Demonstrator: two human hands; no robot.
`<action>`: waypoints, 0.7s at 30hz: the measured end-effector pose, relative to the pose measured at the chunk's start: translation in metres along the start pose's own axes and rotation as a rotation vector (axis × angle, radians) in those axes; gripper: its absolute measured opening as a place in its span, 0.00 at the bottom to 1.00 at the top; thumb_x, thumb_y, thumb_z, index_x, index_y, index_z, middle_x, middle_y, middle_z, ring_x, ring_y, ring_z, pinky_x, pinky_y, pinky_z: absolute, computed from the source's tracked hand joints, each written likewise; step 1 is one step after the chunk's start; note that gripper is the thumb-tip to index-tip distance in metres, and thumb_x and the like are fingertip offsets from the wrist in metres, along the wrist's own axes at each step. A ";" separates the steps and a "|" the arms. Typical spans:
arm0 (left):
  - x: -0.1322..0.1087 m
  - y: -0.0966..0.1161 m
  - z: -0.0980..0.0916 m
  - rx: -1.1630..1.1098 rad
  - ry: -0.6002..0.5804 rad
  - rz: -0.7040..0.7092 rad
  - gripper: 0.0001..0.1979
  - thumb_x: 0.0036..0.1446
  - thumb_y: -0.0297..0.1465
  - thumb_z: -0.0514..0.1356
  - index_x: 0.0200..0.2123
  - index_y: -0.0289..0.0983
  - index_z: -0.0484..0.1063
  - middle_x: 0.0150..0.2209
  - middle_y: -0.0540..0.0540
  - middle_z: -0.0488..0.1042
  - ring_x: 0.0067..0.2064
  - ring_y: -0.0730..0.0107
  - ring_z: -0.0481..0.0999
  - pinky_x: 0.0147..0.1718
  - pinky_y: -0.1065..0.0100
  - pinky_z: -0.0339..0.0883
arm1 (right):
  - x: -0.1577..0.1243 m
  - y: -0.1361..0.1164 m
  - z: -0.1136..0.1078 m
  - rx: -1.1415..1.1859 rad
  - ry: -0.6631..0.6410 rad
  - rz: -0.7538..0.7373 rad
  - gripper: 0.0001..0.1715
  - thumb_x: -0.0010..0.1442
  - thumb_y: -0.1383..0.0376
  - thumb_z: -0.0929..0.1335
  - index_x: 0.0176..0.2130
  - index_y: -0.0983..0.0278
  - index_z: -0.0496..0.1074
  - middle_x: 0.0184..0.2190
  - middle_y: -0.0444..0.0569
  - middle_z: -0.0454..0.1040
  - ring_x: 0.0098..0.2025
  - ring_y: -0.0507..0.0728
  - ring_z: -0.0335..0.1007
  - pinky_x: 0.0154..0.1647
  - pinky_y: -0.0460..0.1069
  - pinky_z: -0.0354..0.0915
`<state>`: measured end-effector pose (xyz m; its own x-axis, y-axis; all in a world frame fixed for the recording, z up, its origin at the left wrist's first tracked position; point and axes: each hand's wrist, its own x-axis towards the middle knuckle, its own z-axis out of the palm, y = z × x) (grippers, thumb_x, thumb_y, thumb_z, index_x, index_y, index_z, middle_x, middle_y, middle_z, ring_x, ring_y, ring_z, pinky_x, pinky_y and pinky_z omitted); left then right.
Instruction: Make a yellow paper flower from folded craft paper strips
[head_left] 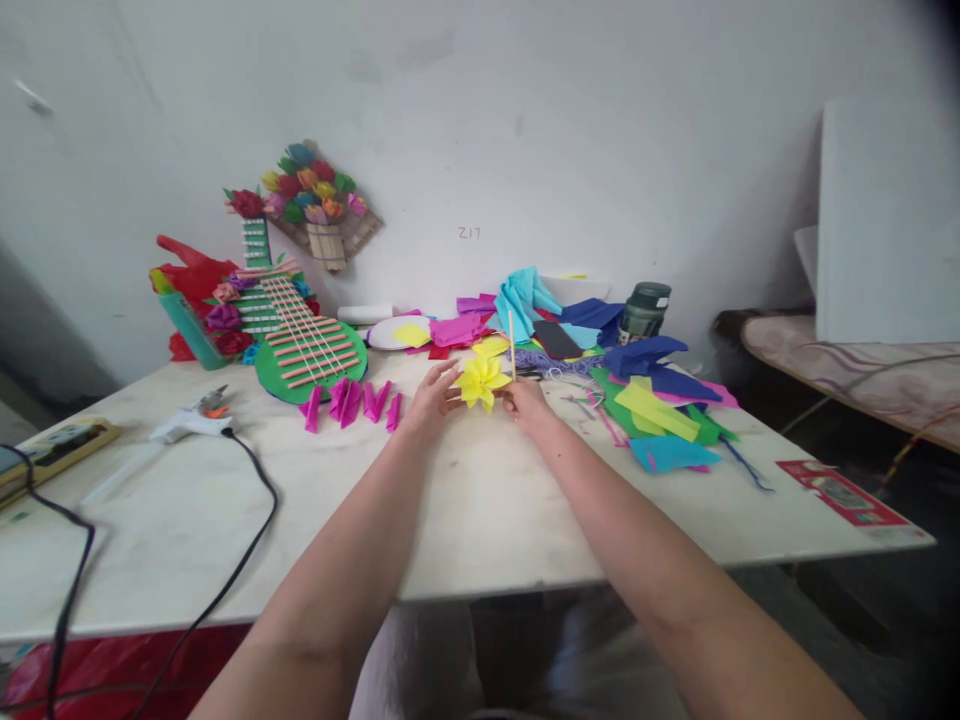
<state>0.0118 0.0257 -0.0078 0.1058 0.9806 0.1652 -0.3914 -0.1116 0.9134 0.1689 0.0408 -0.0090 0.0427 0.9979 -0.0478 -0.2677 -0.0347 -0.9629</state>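
Note:
A yellow paper flower [481,381] with pointed petals is up above the middle of the table, between my two hands. My left hand [433,397] is at its left side, fingers closed on the petal edge. On the other side, my right hand [523,398] pinches a thin pale stick [512,335] that points upward beside the flower. Whether my right fingers also touch the flower I cannot tell. Left of my left hand lie several folded magenta paper pieces [346,402].
A green paper guitar [311,350] leans at the back left, near a glue gun [184,425] with a black cord. Coloured paper sheets [660,410], a dark phone [557,339] and a dark green jar [645,310] crowd the back right. A paper-flower bouquet [319,195] hangs on the wall.

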 end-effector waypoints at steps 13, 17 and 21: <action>0.002 -0.010 0.002 0.108 0.070 -0.077 0.16 0.33 0.29 0.66 0.29 0.33 0.66 0.25 0.49 0.70 0.24 0.73 0.71 0.21 0.73 0.63 | -0.004 0.004 0.006 -0.071 -0.049 -0.030 0.04 0.42 0.71 0.66 0.24 0.66 0.65 0.13 0.42 0.69 0.08 0.43 0.46 0.07 0.42 0.37; 0.001 -0.009 0.003 0.098 0.080 -0.067 0.16 0.33 0.27 0.66 0.29 0.34 0.66 0.23 0.50 0.70 0.23 0.74 0.70 0.21 0.72 0.63 | -0.004 0.005 0.006 -0.084 -0.057 -0.030 0.04 0.43 0.71 0.66 0.23 0.66 0.64 0.13 0.42 0.69 0.08 0.43 0.46 0.07 0.42 0.37; 0.000 -0.009 0.002 0.093 0.062 -0.020 0.16 0.33 0.26 0.66 0.29 0.35 0.66 0.24 0.51 0.70 0.21 0.76 0.69 0.20 0.73 0.62 | -0.004 0.005 0.006 -0.079 -0.057 -0.033 0.05 0.44 0.70 0.67 0.24 0.65 0.63 0.13 0.40 0.68 0.08 0.43 0.46 0.07 0.42 0.36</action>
<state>0.0174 0.0258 -0.0153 0.0551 0.9905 0.1263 -0.3026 -0.1040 0.9474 0.1615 0.0368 -0.0115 -0.0052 1.0000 -0.0027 -0.1903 -0.0036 -0.9817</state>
